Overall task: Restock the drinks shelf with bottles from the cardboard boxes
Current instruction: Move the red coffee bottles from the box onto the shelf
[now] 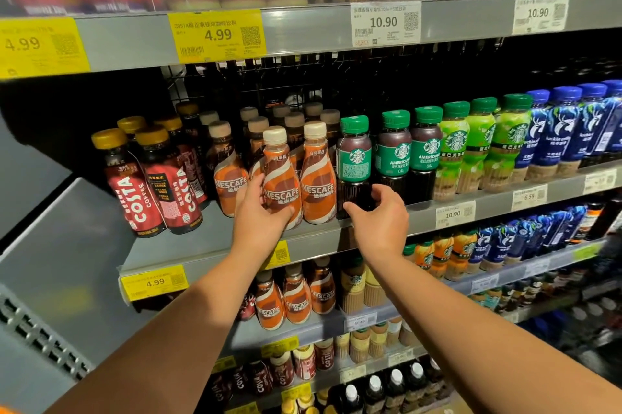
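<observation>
- My left hand (262,210) wraps the front Nescafe bottle (281,174) low on its label; I should slide it flush with its neighbour, label outward
- My right hand (380,218) is half curled round the dark base of the green-capped Starbucks bottle (354,157) (contact looks light)
- Both stand at the shelf (208,245) edge, fuller rows behind them
</observation>
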The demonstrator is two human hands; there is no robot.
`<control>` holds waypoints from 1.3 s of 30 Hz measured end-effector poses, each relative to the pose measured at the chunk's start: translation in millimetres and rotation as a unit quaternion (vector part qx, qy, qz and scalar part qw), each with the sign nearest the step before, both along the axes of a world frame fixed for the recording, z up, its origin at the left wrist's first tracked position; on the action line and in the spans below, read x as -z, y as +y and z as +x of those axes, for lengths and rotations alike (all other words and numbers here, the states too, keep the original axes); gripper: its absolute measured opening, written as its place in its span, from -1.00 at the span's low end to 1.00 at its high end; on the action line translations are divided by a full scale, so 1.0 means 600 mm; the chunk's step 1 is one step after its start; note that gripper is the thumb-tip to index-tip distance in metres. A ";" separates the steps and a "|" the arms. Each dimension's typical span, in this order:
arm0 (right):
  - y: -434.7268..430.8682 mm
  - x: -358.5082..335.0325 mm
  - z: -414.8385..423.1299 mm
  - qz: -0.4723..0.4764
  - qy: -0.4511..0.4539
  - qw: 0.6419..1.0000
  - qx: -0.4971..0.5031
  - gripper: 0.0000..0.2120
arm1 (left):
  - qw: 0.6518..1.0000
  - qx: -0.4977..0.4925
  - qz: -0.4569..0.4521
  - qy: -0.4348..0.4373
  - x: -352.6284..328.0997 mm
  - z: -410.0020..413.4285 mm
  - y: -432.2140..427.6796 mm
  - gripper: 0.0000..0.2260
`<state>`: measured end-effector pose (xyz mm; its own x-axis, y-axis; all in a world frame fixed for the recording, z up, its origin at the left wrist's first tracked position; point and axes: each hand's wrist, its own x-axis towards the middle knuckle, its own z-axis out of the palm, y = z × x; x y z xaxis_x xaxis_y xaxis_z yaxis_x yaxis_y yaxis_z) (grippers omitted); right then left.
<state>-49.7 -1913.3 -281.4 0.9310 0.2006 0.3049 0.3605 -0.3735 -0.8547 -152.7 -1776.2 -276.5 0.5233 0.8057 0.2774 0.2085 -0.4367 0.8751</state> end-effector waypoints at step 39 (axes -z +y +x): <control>-0.193 0.364 -0.253 -0.558 -0.034 0.757 -0.339 -0.81 | 0.832 0.064 0.124 0.537 0.389 -0.264 -0.274 -0.74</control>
<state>-201.6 -2028.9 -499.7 0.4892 0.7931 -0.3628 0.8212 -0.5590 -0.1148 -310.8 -1940.6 -509.7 0.6538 0.7116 -0.2572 0.7498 -0.6550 0.0935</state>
